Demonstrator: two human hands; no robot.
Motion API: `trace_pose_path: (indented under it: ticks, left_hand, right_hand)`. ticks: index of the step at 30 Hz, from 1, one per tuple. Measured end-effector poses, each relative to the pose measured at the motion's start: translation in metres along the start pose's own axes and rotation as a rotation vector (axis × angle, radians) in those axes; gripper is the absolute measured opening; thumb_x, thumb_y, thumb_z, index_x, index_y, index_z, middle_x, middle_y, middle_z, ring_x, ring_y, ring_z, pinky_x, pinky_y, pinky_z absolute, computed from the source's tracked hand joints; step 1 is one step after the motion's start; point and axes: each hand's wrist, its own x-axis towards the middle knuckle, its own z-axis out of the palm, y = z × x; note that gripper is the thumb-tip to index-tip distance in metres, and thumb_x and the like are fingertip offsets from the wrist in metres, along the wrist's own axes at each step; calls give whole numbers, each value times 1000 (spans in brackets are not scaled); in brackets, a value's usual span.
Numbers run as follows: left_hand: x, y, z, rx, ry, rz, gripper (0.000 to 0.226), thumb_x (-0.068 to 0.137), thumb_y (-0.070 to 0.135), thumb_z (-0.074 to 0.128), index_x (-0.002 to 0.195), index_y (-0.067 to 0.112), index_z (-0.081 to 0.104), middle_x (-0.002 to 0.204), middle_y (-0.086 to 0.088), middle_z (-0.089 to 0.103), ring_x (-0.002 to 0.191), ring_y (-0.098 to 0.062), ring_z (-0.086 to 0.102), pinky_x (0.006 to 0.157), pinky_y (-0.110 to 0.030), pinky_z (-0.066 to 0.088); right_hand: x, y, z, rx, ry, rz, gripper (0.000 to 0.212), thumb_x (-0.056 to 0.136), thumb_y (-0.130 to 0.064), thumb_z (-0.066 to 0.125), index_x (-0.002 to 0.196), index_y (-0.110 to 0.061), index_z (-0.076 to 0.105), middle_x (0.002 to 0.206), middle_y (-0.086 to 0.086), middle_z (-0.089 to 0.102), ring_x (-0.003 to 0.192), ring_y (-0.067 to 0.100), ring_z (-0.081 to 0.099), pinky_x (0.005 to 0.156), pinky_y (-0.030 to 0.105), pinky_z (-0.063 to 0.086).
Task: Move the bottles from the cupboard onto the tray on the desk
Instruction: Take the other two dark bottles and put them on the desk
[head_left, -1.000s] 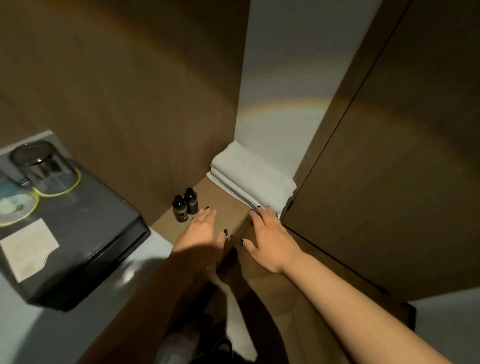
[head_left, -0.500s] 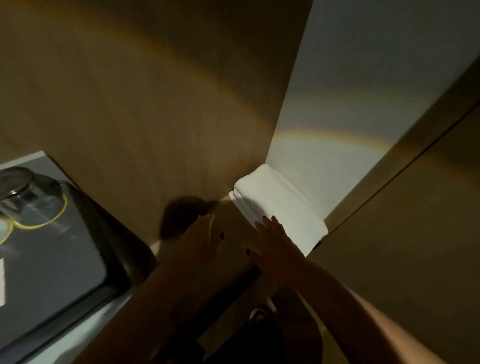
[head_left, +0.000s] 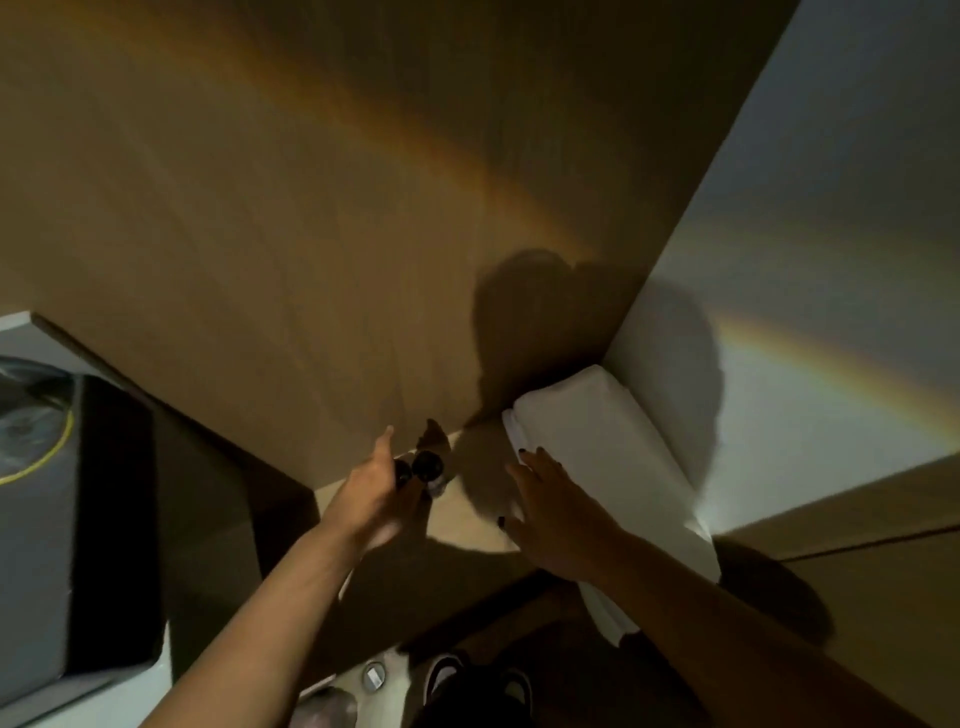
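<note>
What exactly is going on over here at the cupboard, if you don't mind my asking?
A person is reaching onto a wooden cupboard shelf. The left hand is closing around two small dark bottles standing side by side near the shelf's left wall; whether it has a firm grip is hard to tell. The right hand is open, its fingertips on a folded white towel. The bottles have not yet left the shelf.

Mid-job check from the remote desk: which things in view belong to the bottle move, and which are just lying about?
Part of the job:
- two small dark bottles, upright on the wooden cupboard shelf
- left hand, reaching the bottles; a full grip is not clear
- dark tray at far left

Just lying about:
- folded white towels, with the right hand flat against them
- glass jar on the tray
</note>
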Motion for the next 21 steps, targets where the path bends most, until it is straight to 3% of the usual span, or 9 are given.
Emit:
trace_pose_path:
  ticks: [3, 6, 11, 16, 21]
  left_hand:
    - [33, -11, 10, -61, -67, -38, 78, 96, 12, 53, 154, 20, 1, 159, -10, 19, 143, -28, 26, 109, -29, 30]
    - [63, -25, 25, 37, -52, -50, 72, 96, 13, 50, 154, 18, 9, 157, -11, 26, 142, -29, 30, 111, -33, 29]
    - [132, -57, 62, 48, -108, -172, 77, 87, 7, 59, 152, 14, 17, 152, -14, 30, 136, -32, 37, 111, -37, 34]
    - [187, -84, 98, -39, -24, -287, 57, 92, 5, 50, 146, 7, 30, 147, -18, 35, 133, -35, 36, 109, -39, 33]
    - [198, -113, 119, -43, 90, -261, 53, 91, 8, 57, 141, 9, 39, 141, -16, 41, 123, -35, 49, 101, -36, 41]
  right_hand:
    - [27, 5, 11, 78, -26, 23, 70, 98, -34, 51, 154, -18, 12, 163, 2, 8, 150, 24, 5, 118, 39, 21]
    - [52, 10, 22, 133, -33, 37, 70, 97, -33, 54, 154, -20, 15, 162, 3, 11, 150, 24, 8, 119, 44, 23]
    - [95, 26, 52, 183, -68, 18, 69, 97, -35, 53, 153, -21, 15, 161, 0, 11, 147, 19, 14, 114, 27, 24]
    - [141, 41, 76, 174, -172, 47, 68, 99, -29, 49, 154, -26, 10, 163, 1, 1, 149, 22, 7, 115, 33, 23]
    - [166, 54, 93, 131, -217, 42, 65, 100, -32, 46, 155, -21, 12, 163, 7, 3, 149, 25, 7, 116, 35, 22]
